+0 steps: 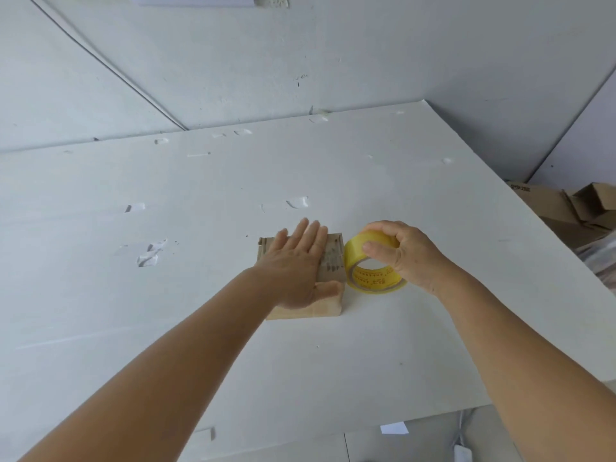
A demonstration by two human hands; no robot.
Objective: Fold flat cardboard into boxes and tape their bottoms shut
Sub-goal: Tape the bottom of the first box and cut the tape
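Observation:
A small brown cardboard box (pixel 331 261) sits on the white table (pixel 200 295) near its middle. My left hand (pixel 296 265) lies flat on top of the box, fingers straight and pressing down, and it hides most of the top face. Right beside the box, a yellow roll of tape (pixel 363 271) stands tilted on the table against the box's right side. My right hand (pixel 406 255) grips the roll from above, fingers curled over its rim and thumb on its near face.
Scraps of clear tape (pixel 150 255) stick to the tabletop at the left and back. A pile of cardboard boxes (pixel 566 208) lies past the table's right edge. White walls close in behind the table.

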